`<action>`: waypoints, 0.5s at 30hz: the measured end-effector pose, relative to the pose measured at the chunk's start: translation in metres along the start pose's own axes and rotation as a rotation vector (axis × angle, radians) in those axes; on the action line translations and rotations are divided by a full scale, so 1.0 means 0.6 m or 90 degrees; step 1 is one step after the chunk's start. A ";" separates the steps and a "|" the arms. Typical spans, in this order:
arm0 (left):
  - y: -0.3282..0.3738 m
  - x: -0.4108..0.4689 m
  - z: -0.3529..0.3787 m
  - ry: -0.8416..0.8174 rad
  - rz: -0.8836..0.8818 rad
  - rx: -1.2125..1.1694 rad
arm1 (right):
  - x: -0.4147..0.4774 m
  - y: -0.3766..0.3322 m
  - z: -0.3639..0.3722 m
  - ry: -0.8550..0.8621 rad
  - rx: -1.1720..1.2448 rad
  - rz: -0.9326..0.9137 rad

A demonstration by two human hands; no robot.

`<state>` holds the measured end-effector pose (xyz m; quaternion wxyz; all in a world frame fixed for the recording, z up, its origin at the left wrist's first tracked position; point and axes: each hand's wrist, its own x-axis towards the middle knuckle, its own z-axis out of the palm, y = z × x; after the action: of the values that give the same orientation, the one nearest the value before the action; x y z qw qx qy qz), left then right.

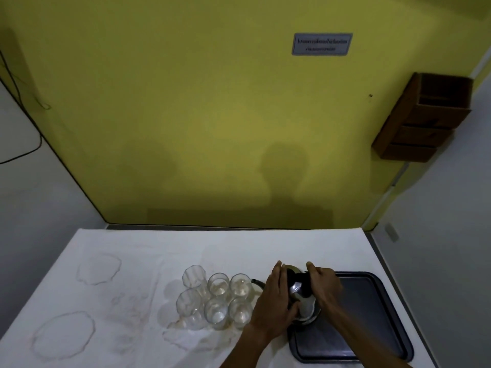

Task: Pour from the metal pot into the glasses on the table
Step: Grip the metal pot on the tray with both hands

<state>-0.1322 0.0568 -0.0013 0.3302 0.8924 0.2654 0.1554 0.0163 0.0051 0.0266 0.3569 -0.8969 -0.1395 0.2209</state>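
A shiny metal pot [299, 290] with a dark handle and a thin spout pointing left stands at the left edge of a dark tray [372, 312]. My left hand [275, 301] is wrapped around the pot's left side. On its right side and handle lies my right hand [322, 286], gripping it. Several clear glasses [218, 298] stand bunched in two rows just left of the spout, on the white table [138, 251]. Some glasses hold a little liquid at the bottom.
Two clear glass plates [98, 265] [63, 334] lie on the table's left part. A yellow wall rises behind the table, with a brown cardboard holder [425, 115] mounted at the right. The table's right edge runs close beside the tray.
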 end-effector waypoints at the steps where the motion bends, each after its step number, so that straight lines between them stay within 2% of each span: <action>1: 0.000 0.000 0.000 -0.001 0.002 0.006 | 0.001 0.003 0.001 -0.002 0.002 0.002; 4: 0.000 0.003 0.000 -0.007 0.027 0.048 | -0.002 0.007 -0.001 -0.010 0.046 0.011; 9: 0.011 0.008 0.005 -0.014 0.084 0.136 | -0.018 0.018 -0.013 -0.023 0.232 0.049; 15: 0.035 0.001 0.012 0.017 0.074 0.124 | -0.029 0.030 -0.009 -0.017 0.345 0.067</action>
<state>-0.1208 0.0403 0.0076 0.2286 0.9321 0.2313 0.1597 0.0056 -0.0181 0.0228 0.5697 -0.7718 -0.0331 0.2806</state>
